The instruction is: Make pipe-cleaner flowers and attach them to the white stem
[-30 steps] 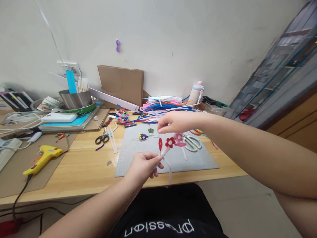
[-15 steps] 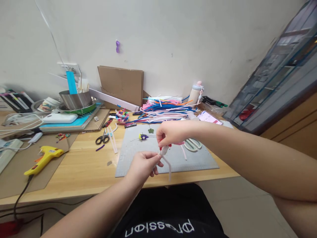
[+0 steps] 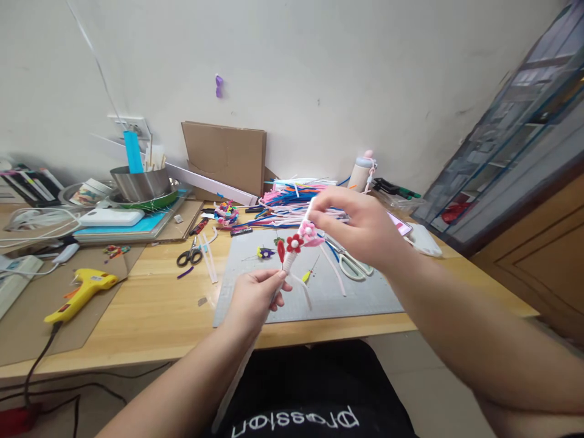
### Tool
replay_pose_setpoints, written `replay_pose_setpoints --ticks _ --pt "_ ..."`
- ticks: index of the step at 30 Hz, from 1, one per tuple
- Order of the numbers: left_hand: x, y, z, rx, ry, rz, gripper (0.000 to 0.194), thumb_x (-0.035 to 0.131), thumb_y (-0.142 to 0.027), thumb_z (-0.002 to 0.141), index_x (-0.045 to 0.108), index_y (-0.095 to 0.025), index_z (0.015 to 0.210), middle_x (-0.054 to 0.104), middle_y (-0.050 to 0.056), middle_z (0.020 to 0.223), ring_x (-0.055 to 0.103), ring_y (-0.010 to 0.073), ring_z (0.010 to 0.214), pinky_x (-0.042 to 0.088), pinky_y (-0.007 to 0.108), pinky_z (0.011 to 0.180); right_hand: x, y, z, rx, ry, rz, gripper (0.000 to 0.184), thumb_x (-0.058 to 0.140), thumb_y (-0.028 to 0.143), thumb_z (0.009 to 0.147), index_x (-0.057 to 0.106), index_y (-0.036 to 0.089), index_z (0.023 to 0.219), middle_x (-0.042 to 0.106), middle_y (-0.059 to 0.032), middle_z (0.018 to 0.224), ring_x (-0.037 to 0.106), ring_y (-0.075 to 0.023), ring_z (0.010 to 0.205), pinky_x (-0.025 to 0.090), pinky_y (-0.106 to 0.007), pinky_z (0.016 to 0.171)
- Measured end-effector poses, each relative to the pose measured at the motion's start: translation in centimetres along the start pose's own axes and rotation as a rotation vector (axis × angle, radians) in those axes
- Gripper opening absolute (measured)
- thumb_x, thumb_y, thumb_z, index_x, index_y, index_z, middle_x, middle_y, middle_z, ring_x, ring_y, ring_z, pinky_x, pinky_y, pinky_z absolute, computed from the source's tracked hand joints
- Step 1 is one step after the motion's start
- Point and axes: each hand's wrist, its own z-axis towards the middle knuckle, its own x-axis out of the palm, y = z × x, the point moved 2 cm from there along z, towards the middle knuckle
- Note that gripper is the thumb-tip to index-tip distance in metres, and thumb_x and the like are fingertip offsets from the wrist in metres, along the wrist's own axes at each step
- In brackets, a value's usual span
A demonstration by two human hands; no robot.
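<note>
A narrow white-wrapped band [image 3: 289, 263] slants up between my hands over the grey cutting mat. It carries a red flower [image 3: 294, 244], a pink flower [image 3: 308, 230] and a red leaf [image 3: 281, 250], which look made of pipe cleaner. My left hand [image 3: 260, 292] pinches the band's lower part just below the red leaf. At the upper end, my right hand [image 3: 351, 219] has its fingers closed around the band beside the pink flower. A loose white strip [image 3: 302, 286] curls down to the right of my left fingers.
On the cutting mat [image 3: 255, 304] lie a purple-and-yellow flower [image 3: 264, 252], a yellow piece [image 3: 306, 277] and pale-handled scissors [image 3: 356, 267]. Pipe cleaners [image 3: 292, 210] are heaped behind. Black scissors [image 3: 189, 255] and a yellow glue gun [image 3: 84, 292] lie to the left.
My right hand has moved up and right from near my left fingertips to the band's upper end. The flowers and the yellow piece are now uncovered. My left hand keeps its hold.
</note>
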Motion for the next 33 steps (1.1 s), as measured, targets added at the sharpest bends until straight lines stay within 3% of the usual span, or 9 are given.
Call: replay_pose_setpoints --ticks 3,7,9,13,18,22,26,29,33 --pt "-0.5 -0.2 0.3 0.010 -0.020 -0.076 0.027 0.068 -0.033 0.064 0.064 -0.010 0.076 0.064 0.005 0.063 0.046 0.0059 0.038 0.030 0.019 0.037 2.7 -1.6 -3.7 0.156 -0.208 0.184 0.023 0.039 0.036 0.086 0.052 0.019 0.078 0.058 -0.0047 0.081 0.052 -0.0169 0.080 0.041 -0.028 0.072" --pt "-0.7 -0.4 0.7 0.042 0.019 -0.147 0.027 0.068 -0.033 0.065 0.064 -0.009 0.076 0.063 0.005 0.064 0.046 0.0052 0.040 0.031 0.018 0.037 8.8 -3.5 -6.4 0.316 -0.071 0.537 0.026 0.046 0.040 0.083 0.051 0.020 0.101 0.058 -0.0056 0.094 0.055 -0.0175 0.087 0.044 -0.030 0.075" --pt "-0.7 -0.4 0.9 0.067 0.034 -0.162 0.025 0.068 -0.033 0.065 0.064 -0.010 0.075 0.063 0.004 0.065 0.046 0.0048 0.040 0.031 0.018 0.038 10.5 -3.6 -6.7 0.382 0.030 0.682 0.031 0.046 0.045 0.083 0.050 0.021 0.103 0.057 -0.0033 0.086 0.056 -0.0154 0.074 0.045 -0.028 0.063" --pt "-0.8 0.0 1.6 0.077 0.074 -0.212 0.021 0.066 -0.033 0.068 0.063 -0.012 0.070 0.063 0.002 0.064 0.044 0.0038 0.040 0.031 0.018 0.038 10.9 -3.3 -6.1 0.422 0.146 0.666 0.030 0.044 0.048 0.083 0.057 0.021 0.086 0.053 0.0000 0.067 0.050 -0.0136 0.059 0.038 -0.025 0.049" --pt "-1.3 0.6 2.8 0.040 0.064 -0.260 0.021 0.066 -0.033 0.068 0.062 -0.012 0.068 0.062 0.001 0.063 0.044 0.0034 0.038 0.029 0.018 0.037 10.4 -4.0 -5.5 0.394 0.061 0.582 0.024 0.043 0.041 0.085 0.055 0.020 0.084 0.058 -0.0018 0.075 0.054 -0.0154 0.068 0.041 -0.027 0.056" --pt "-1.3 0.0 3.1 0.053 0.023 -0.165 0.020 0.066 -0.033 0.067 0.064 -0.013 0.072 0.062 0.001 0.061 0.045 0.0048 0.038 0.029 0.018 0.037 8.6 -3.3 -5.2 0.176 0.138 0.180 0.021 0.037 0.029 0.088 0.056 0.020 0.084 0.058 -0.0021 0.069 0.052 -0.0156 0.064 0.038 -0.028 0.057" --pt "-0.7 -1.3 2.3 0.127 0.058 0.145 0.020 0.062 -0.033 0.070 0.066 -0.014 0.065 0.059 0.000 0.054 0.043 0.0065 0.037 0.028 0.020 0.037 5.4 -0.8 -4.6 -0.259 0.350 -0.331 0.021 0.039 0.012 0.082 0.058 0.019 0.078 0.060 -0.0057 0.070 0.051 -0.0177 0.062 0.031 -0.031 0.055" --pt "-0.1 -1.7 1.3 0.149 0.130 0.401 0.021 0.056 -0.029 0.072 0.065 -0.015 0.058 0.056 -0.001 0.050 0.042 0.0076 0.039 0.030 0.021 0.040 3.5 1.5 -3.4 -0.539 0.505 -0.498 0.017 0.047 0.007 0.073 0.059 0.019 0.076 0.061 -0.0073 0.070 0.050 -0.0189 0.062 0.028 -0.032 0.054" --pt "0.6 -1.9 -0.4 0.261 0.233 0.678 0.021 0.054 -0.019 0.069 0.062 -0.017 0.049 0.052 -0.002 0.044 0.041 0.0091 0.043 0.029 0.022 0.043 2.5 3.5 -0.5 -0.581 0.871 -0.593 0.016 0.057 0.004 0.063 0.060 0.020 0.062 0.057 -0.0018 0.055 0.042 -0.0134 0.048 0.022 -0.029 0.048"
